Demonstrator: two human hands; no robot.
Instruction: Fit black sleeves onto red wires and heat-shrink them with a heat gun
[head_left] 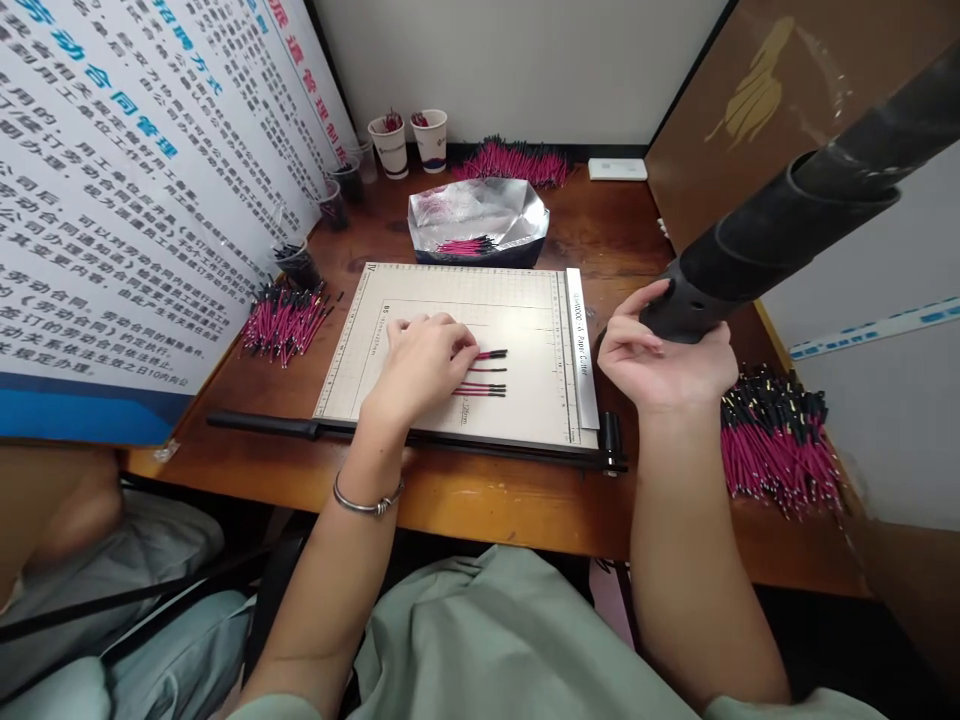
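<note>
My left hand (426, 362), with a metal bangle at its wrist, rests palm down on the cream paper cutter board (517, 305). Several pink wires with black ends (487, 390) lie on the board and run partly under its fingers; whether the fingers pinch one is hidden. My right hand (667, 355) is raised palm up to the right of the board, its fingers curled round the lower end of a black duct pipe (750, 245). The cutter's black handle (262, 424) lies low along the front edge.
Behind the board sits a foil-lined bag (480, 215) with pink wires inside. Wire piles lie at left (281, 325), right (784, 440) and back (517, 163). Paper cups (430, 142) and dark cups (298, 266) stand at the back left. Another person's arm (67, 510) shows at lower left.
</note>
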